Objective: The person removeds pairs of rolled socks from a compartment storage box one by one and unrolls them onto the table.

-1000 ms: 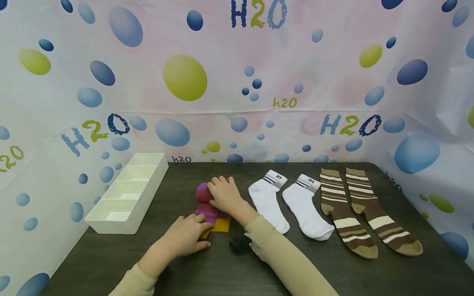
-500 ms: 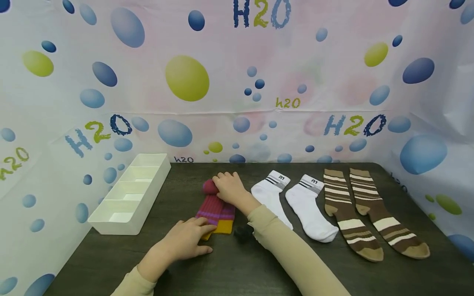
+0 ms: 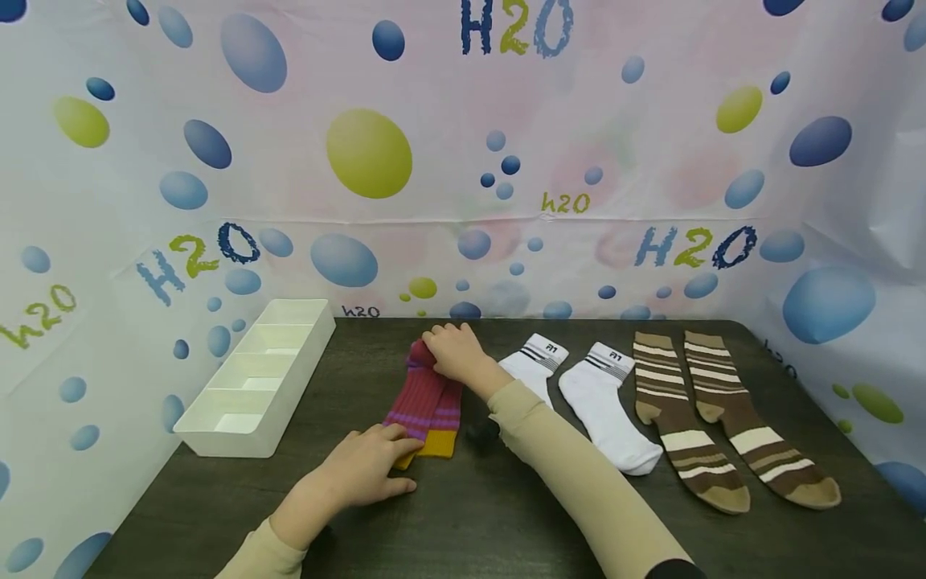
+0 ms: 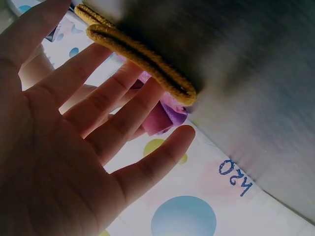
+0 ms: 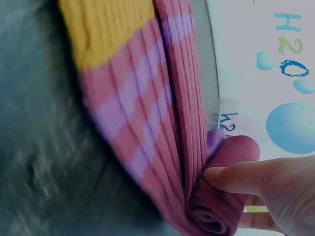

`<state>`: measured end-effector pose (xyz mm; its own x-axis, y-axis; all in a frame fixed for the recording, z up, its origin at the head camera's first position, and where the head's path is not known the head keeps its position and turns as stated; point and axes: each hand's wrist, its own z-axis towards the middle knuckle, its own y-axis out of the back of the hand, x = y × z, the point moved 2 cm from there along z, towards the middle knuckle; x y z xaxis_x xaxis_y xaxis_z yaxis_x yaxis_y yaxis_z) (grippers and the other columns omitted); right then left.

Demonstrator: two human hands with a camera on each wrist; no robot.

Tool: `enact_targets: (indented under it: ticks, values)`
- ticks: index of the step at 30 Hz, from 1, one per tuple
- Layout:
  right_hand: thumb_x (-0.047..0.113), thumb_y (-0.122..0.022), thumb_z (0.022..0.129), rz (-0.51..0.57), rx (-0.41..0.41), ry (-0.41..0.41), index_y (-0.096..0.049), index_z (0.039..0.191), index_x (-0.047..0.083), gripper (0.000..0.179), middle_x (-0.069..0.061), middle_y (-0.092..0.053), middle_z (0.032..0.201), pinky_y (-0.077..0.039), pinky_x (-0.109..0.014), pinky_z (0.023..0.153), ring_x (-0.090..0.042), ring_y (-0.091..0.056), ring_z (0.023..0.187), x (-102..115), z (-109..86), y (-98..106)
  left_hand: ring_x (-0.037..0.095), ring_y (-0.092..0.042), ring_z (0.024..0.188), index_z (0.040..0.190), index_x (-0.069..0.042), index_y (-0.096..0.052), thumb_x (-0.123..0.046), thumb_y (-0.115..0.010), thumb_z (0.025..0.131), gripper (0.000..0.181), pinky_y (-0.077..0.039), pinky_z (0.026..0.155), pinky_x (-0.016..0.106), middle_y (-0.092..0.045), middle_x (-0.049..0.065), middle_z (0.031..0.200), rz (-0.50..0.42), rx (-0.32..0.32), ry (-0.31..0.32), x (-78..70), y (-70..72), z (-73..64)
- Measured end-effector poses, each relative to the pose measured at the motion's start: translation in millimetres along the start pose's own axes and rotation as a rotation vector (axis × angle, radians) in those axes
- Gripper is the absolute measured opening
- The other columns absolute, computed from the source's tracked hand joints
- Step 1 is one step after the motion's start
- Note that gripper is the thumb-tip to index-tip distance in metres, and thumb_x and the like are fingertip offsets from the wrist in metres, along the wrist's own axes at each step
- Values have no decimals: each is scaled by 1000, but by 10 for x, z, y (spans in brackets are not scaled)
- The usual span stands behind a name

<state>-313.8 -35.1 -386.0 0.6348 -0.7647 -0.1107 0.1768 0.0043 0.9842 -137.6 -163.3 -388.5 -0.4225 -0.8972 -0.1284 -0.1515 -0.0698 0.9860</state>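
A pair of maroon ribbed socks [image 3: 415,398] with purple stripes and yellow cuffs lies on the dark table, cuffs toward me. Their far end is coiled into a roll [image 5: 211,214], seen from its side in the right wrist view. My right hand [image 3: 459,354] grips this roll, thumb on the near side and fingers behind it. At the other end, my left hand [image 3: 365,462] rests its outstretched fingers on the left edge of the cuffs. The left wrist view shows the yellow cuff edges [image 4: 142,59] over the straight fingertips.
A white box [image 3: 289,398] divided into several compartments stands at the left. To the right of the maroon socks lie a pair of white ankle socks [image 3: 596,410] and a pair of brown striped socks [image 3: 669,414]. A bubble-patterned sheet [image 3: 434,201] hangs behind the table.
The maroon socks have unrolled away from the cuffs, so more ribbed length shows and the roll is smaller. My right hand has moved slightly farther back with it; the left has stayed by the cuffs.
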Motion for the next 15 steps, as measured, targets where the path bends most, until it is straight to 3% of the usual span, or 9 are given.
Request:
enact_targets:
  ticks: [9,15]
  values:
    - [15,-59,96,26,-97,-3,-59,127,15,31,-6,-65,117,-54,-41,83,-25,-64,102,-140,117,-43,28,-61,108,126,-17,-66,-46,-74,83,53,-51,82,52,-63,5,122,3,-2,0,15,21,1]
    - [16,-57,97,56,-36,16,-66,122,16,27,-5,-66,112,-55,-40,82,-22,-65,100,-173,154,-99,27,-62,105,125,-18,-66,-46,-74,83,52,-51,81,50,-63,4,119,0,4,-1,10,24,-6]
